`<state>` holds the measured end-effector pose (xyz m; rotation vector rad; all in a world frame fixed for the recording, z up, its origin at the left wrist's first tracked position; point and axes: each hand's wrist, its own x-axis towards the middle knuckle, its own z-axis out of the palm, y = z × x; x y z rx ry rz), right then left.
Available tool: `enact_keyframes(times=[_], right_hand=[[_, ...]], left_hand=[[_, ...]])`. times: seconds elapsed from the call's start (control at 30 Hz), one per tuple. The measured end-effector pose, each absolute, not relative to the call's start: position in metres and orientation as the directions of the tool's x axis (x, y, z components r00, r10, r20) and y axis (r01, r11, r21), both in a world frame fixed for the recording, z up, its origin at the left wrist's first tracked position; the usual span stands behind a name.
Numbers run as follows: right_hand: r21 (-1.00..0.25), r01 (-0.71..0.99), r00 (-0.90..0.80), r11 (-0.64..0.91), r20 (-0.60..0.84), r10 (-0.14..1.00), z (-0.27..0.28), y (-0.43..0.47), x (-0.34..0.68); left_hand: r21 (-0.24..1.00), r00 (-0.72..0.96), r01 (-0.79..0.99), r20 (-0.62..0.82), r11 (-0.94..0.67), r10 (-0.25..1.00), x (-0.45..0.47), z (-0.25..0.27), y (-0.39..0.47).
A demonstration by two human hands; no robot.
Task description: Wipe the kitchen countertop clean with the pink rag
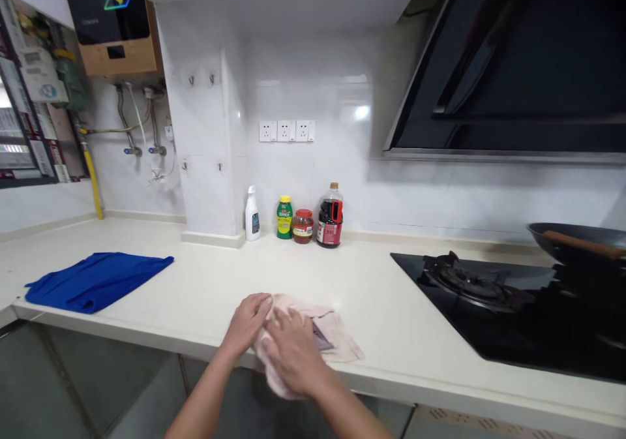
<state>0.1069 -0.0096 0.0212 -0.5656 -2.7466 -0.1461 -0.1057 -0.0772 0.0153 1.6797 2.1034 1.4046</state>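
A pale pink cloth (pixel 345 341) with a dark grey patch lies on the front of the counter, and part of it hangs over the edge. My left hand (pixel 248 321) is at the cloth's left corner, its fingers curled on the fabric and partly turned from view. Across the middle of the cloth lies my right hand (pixel 292 346), palm down with fingers spread, slightly blurred. The two hands are close together, nearly touching at the fingers.
A blue cloth (pixel 98 281) lies flat at the left. Along the wall stand a white spray bottle (pixel 252 216), a green bottle (pixel 284 218), a red-lidded jar (pixel 302 227) and a large dark sauce bottle (pixel 330 218). At right are a black gas stove (pixel 508 334) and a wok (pixel 542 235).
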Motion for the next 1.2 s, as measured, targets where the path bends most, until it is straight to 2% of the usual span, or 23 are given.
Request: enact_keyframes(times=[0.13,0.23,0.37,0.43,0.57,0.67,0.77,0.9,0.97,1.1,1.2], right_hand=[[0.017,0.339,-0.878,0.941,0.363,0.310,0.016,-0.035,0.083],[-0.025,0.333,-0.873,0.943,0.370,0.318,0.011,-0.036,0.091],[-0.199,0.410,-0.844,0.890,0.288,0.453,-0.005,-0.008,0.148],[-0.211,0.515,-0.788,0.831,0.266,0.555,-0.019,0.015,0.197],[-0.138,0.721,-0.573,0.679,0.433,0.696,-0.060,0.071,0.323],[-0.152,0.721,-0.529,0.676,0.510,0.679,-0.083,0.108,0.405],[-0.167,0.722,-0.506,0.672,0.534,0.677,-0.089,0.122,0.437],[-0.105,0.808,-0.424,0.580,0.581,0.695,-0.076,0.099,0.393],[-0.071,0.817,-0.435,0.573,0.577,0.691,-0.065,0.079,0.349],[-0.070,0.707,-0.580,0.704,0.513,0.633,-0.043,0.043,0.268],[-0.110,0.591,-0.699,0.799,0.425,0.576,-0.030,0.036,0.244]], left_hand=[[0.708,-0.407,0.706,0.431,-0.022,0.806,-0.112,0.016,-0.076],[0.685,-0.406,0.728,0.432,-0.001,0.805,-0.110,0.017,-0.077],[0.650,-0.397,0.759,0.434,0.023,0.809,-0.105,0.019,-0.080],[0.636,-0.387,0.771,0.433,0.028,0.814,-0.104,0.019,-0.080],[0.607,-0.367,0.794,0.428,0.038,0.826,-0.103,0.019,-0.080],[0.570,-0.355,0.819,0.429,0.056,0.830,-0.103,0.017,-0.080],[0.550,-0.350,0.833,0.435,0.063,0.830,-0.103,0.016,-0.081],[0.520,-0.335,0.852,0.443,0.067,0.832,-0.101,0.015,-0.081],[0.503,-0.327,0.861,0.445,0.069,0.833,-0.100,0.015,-0.081],[0.493,-0.320,0.867,0.442,0.071,0.838,-0.098,0.015,-0.082],[0.479,-0.313,0.874,0.440,0.075,0.841,-0.097,0.015,-0.083]])
